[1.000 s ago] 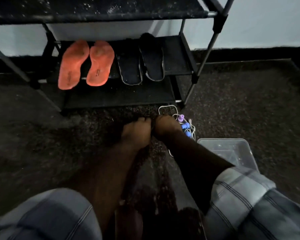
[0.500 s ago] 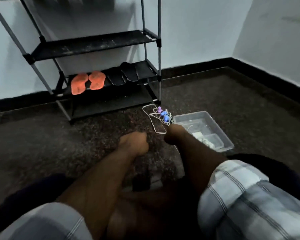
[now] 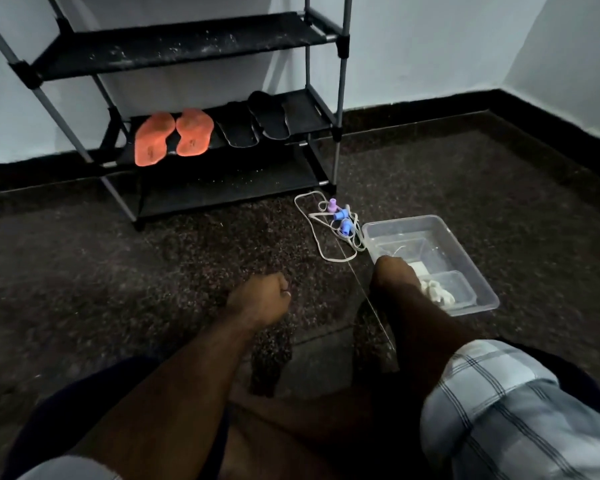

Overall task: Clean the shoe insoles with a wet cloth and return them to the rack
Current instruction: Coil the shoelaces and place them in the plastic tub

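Sitting on the dark speckled floor (image 3: 125, 271) facing a black shoe rack (image 3: 340, 98) that's standing against the wall, and things are looking pretty dim. The orange insoles (image 3: 172, 137) are lying side by side toward the left end of the rack's middle shelf, and the black insoles (image 3: 253, 124) are lying right next to them toward the right end of that same shelf, their front ends hanging a bit over the shelf's front edge. The left hand (image 3: 258, 298) is hovering over the floor with its fingers curled into a loose fist, not holding anything I can see. The right hand (image 3: 394, 276) is reaching into the near left corner of a clear plastic tub (image 3: 478, 271) sitting on the floor off the rack's right front corner. Its fingers are pointing down and away from the camera, so I honestly can't tell whether they're pinching anything. A white cloth (image 3: 435, 291) is lying bunched up inside the tub just beside that hand. Between the tub and the rack, a tangle of white cord with blue and purple clips (image 3: 340, 216) is lying on the floor, touching the tub's left wall.
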The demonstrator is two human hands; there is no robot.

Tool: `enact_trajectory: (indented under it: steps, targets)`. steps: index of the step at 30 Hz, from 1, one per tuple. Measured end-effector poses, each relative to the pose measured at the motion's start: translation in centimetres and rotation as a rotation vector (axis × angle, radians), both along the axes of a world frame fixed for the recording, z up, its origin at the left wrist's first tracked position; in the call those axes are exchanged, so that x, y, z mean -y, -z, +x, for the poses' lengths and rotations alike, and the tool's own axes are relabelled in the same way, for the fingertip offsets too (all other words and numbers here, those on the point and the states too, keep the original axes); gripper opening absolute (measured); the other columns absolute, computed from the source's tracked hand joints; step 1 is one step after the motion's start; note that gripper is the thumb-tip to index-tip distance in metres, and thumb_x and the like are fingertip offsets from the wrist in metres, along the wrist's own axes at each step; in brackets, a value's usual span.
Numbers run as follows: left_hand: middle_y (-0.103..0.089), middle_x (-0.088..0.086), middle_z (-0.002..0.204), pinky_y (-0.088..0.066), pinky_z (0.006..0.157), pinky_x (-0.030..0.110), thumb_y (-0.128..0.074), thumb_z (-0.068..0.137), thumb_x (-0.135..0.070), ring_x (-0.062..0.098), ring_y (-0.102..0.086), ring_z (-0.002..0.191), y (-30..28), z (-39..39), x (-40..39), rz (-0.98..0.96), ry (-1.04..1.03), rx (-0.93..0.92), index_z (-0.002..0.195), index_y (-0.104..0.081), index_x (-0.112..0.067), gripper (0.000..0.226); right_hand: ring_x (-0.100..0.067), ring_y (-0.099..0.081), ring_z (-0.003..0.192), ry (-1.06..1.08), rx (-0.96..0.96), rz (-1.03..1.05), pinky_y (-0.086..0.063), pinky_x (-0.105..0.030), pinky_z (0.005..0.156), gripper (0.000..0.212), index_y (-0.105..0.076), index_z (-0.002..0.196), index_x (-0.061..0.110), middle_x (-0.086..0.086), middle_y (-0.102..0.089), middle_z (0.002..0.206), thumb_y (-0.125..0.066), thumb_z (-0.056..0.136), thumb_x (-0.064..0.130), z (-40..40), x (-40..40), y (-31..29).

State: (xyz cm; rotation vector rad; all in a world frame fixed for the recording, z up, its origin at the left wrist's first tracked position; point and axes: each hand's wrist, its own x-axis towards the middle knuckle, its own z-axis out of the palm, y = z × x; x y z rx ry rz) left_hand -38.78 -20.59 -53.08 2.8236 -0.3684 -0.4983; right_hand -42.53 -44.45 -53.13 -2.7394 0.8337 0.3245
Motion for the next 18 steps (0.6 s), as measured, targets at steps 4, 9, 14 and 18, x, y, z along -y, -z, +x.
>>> enact_trajectory:
  steps: [4, 9, 14, 18]
  targets:
    - [-0.070, 0.000, 0.116, -0.051, 0.093, 0.034, -0.053, 0.093, -0.041, 0.026, -0.064, 0.110, 2.0, 0.8, 0.0, -0.059, -0.053, -0.066, 0.107, -0.063, -0.033, 0.019, -0.031, -0.065, 0.105, -0.010, -0.046, -0.073, -0.052, -0.038, 0.082, 0.022, -0.066, 0.109, 0.011, -0.012, -0.067, 0.114, -0.061, 0.088, 0.015, 1.0, 1.0, 1.4]
    - [-0.071, 0.000, 0.113, -0.050, 0.090, 0.032, -0.053, 0.094, -0.041, 0.026, -0.064, 0.108, 2.3, 1.5, -0.4, -0.079, -0.076, -0.022, 0.106, -0.063, -0.031, 0.019, -0.033, -0.064, 0.106, -0.041, -0.020, -0.138, -0.052, -0.039, 0.082, 0.025, -0.062, 0.113, 0.011, -0.013, -0.065, 0.116, -0.053, 0.090, 0.013, 1.4, 0.0, 1.1]
    - [-0.072, -0.003, 0.108, -0.053, 0.091, 0.035, -0.055, 0.093, -0.042, 0.025, -0.066, 0.104, 0.3, 1.9, -1.7, -0.123, -0.125, 0.038, 0.098, -0.063, -0.034, 0.013, -0.033, -0.064, 0.108, -0.260, 0.045, -0.237, -0.052, -0.039, 0.084, 0.028, -0.060, 0.115, 0.011, -0.011, -0.063, 0.118, -0.042, 0.094, 0.011, 0.2, -3.6, -1.0]
    - [-0.072, -0.003, 0.106, -0.054, 0.089, 0.035, -0.055, 0.092, -0.042, 0.024, -0.066, 0.101, -2.5, 2.3, -3.2, -0.152, -0.161, 0.116, 0.101, -0.065, -0.033, 0.016, -0.033, -0.064, 0.106, -0.492, 0.056, -0.221, -0.051, -0.038, 0.082, 0.024, -0.059, 0.114, 0.011, -0.012, -0.063, 0.117, -0.043, 0.095, 0.013, -1.4, -7.9, -1.5]
